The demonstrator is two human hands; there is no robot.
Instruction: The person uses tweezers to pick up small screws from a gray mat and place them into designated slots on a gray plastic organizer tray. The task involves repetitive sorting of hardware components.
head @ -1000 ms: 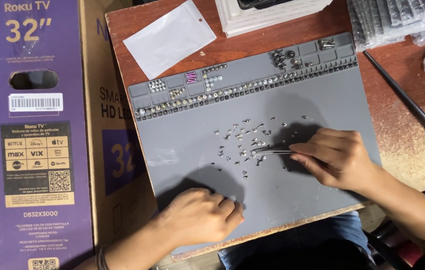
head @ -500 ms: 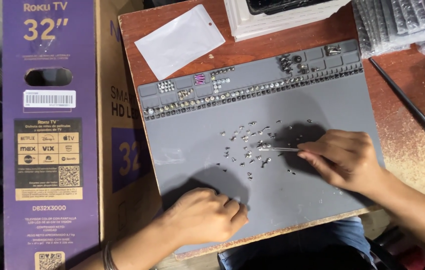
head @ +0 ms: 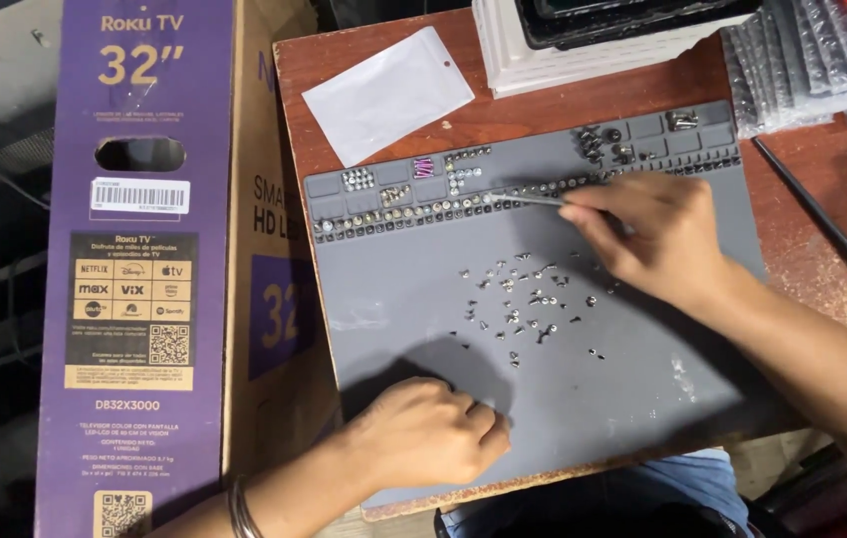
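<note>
Overhead, the right hand (head: 657, 239) pinches a pair of slim metal tweezers (head: 533, 198), fingers closed on the handle end, the tips reaching toward nine o'clock and resting at the long row of small slots (head: 423, 211) that runs across the upper part of a grey work mat (head: 583, 399). Whether the tips grip a screw cannot be told; they are too fine to read. The left hand (head: 433, 430) lies at six o'clock on the mat's near edge, fingers curled into a loose fist, knuckles down on the mat, holding nothing that shows. A metal bangle (head: 239, 508) circles that wrist.

Between the two hands, around the mat's centre, lies a loose scatter of tiny silver screws (head: 523, 299), well apart from the left hand and just below the right hand. More screws and small parts sit in the square compartments (head: 383, 189) along the mat's top edge, with a small purple piece (head: 424, 167) in one of them.

The mat rests on a worn brown wooden table (head: 642, 95). At eleven o'clock of the mat lies a flat white plastic pouch (head: 388, 93); at twelve o'clock a white tray (head: 583, 60) with a dark item in it; at one o'clock a stack of clear blister trays (head: 802, 60). A thin dark rod (head: 822, 224) lies slanted at three o'clock. A tall purple and brown cardboard box (head: 144, 269) stands against the table at nine o'clock.
</note>
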